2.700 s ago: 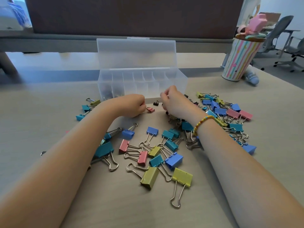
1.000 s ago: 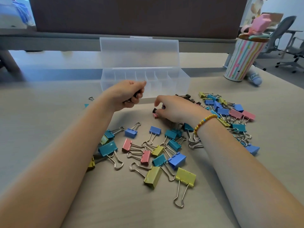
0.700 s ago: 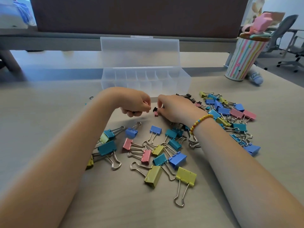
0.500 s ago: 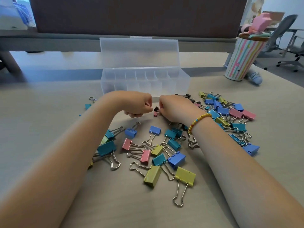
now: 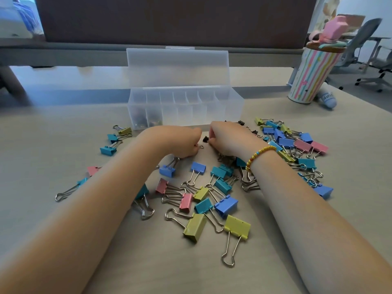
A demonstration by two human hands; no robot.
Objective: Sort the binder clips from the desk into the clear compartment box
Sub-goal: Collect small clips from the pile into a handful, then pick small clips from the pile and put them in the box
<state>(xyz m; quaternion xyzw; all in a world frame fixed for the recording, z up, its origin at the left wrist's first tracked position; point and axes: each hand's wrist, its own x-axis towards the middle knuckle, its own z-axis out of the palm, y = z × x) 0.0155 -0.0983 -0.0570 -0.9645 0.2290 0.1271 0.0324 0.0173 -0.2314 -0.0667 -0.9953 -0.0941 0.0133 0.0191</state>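
Note:
The clear compartment box (image 5: pixel 231 111) stands open at mid-desk, its lid (image 5: pixel 177 66) upright. Small clips (image 5: pixel 141 118) lie in its two leftmost compartments. Several coloured binder clips lie scattered on the desk, such as a big yellow one (image 5: pixel 237 227) and a blue one (image 5: pixel 226 205). My left hand (image 5: pixel 180 141) rests curled on the desk in front of the box, pinching a small clip whose wire handle (image 5: pixel 200 147) sticks out. My right hand (image 5: pixel 229 137) is curled just to the right, its fingertips on a small black clip (image 5: pixel 205 139).
A striped cup (image 5: pixel 312 75) with a pink topper stands at the back right, a small white bottle (image 5: pixel 327 98) lying beside it. A dark partition (image 5: pixel 169 18) closes the desk's far side. More clips (image 5: pixel 297 143) are heaped right of my right hand.
My left hand rose to the front of the box about a second ago, then dropped back to the desk beside my right hand. My right hand stayed near the small black clip.

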